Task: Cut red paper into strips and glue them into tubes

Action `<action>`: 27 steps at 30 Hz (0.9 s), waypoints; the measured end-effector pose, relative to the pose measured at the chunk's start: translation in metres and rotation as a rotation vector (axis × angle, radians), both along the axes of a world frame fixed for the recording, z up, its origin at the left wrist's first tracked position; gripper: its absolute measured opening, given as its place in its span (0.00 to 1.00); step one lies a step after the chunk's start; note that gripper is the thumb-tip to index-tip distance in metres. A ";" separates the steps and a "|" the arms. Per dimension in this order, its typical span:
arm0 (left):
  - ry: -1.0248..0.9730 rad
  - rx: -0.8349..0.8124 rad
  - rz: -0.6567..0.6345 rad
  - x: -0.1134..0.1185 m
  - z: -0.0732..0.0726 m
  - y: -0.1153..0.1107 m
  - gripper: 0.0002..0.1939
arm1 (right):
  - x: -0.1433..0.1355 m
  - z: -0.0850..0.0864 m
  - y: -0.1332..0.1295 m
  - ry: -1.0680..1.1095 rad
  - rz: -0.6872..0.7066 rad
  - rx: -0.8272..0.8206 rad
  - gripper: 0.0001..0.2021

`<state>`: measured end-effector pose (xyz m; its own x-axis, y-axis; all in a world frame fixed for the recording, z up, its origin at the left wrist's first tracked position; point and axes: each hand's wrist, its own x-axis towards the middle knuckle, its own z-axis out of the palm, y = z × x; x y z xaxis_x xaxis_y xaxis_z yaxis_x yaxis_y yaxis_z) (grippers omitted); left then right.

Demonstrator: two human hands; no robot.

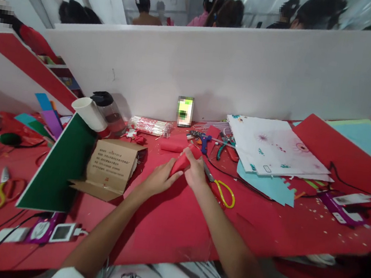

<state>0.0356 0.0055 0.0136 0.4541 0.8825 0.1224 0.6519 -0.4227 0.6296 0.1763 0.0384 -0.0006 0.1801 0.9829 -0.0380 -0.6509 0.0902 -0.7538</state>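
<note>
Between both hands is a rolled piece of red paper (179, 163), held above the red tabletop (174, 220). My left hand (162, 176) closes on its left end, fingers along the side. My right hand (195, 167) grips the right end, with fingertips bent over the top. Just behind them lies another red paper roll (172, 145). Yellow-handled scissors (224, 193) rest right of my right hand, partly hidden by it. A blue glue gun (204, 142) and pliers (221, 151) lie farther back. Left of my left hand stands an open cardboard box (109, 165).
A green board (55, 167) leans at the left, near a white paper roll (89, 112) and a bottle (110, 107). White printed sheets (277, 147) cover the right. Purple power strips (343, 209) with cables, a phone (184, 112) and a white partition (223, 66) surround the workspace.
</note>
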 end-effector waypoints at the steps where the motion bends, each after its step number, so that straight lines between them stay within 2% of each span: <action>1: -0.083 -0.040 -0.004 0.000 -0.001 0.002 0.21 | 0.003 0.002 0.003 0.040 0.049 -0.004 0.22; 4: -0.455 -0.201 0.005 0.003 -0.007 0.007 0.26 | 0.014 0.006 0.008 0.124 0.230 0.022 0.24; 7: -0.791 -0.531 0.083 0.003 -0.012 0.011 0.32 | 0.023 0.007 0.010 0.148 0.404 0.025 0.23; 9: -0.938 -0.709 0.110 0.001 -0.011 0.013 0.35 | 0.027 0.005 0.009 0.107 0.513 0.011 0.20; 12: -1.052 -0.841 0.106 -0.004 -0.007 0.014 0.31 | 0.028 0.002 0.006 0.021 0.575 0.051 0.18; 16: -1.091 -0.897 0.114 -0.005 -0.007 0.015 0.26 | 0.023 0.001 0.004 -0.062 0.486 0.090 0.19; 21: -1.097 -0.801 0.110 0.000 -0.014 0.015 0.29 | 0.015 -0.003 0.007 -0.128 0.315 0.068 0.24; 24: -1.146 -0.683 0.175 0.002 -0.017 0.016 0.29 | 0.015 -0.005 0.010 -0.091 0.121 0.067 0.27; 27: -1.196 -0.497 0.278 0.003 -0.019 0.018 0.25 | 0.018 -0.002 0.013 -0.064 -0.117 0.059 0.35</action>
<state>0.0390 0.0230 -0.0059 0.0911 0.9949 -0.0426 -0.3831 0.0745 0.9207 0.1948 0.0515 -0.0027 0.2937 0.9553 0.0343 -0.5838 0.2077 -0.7849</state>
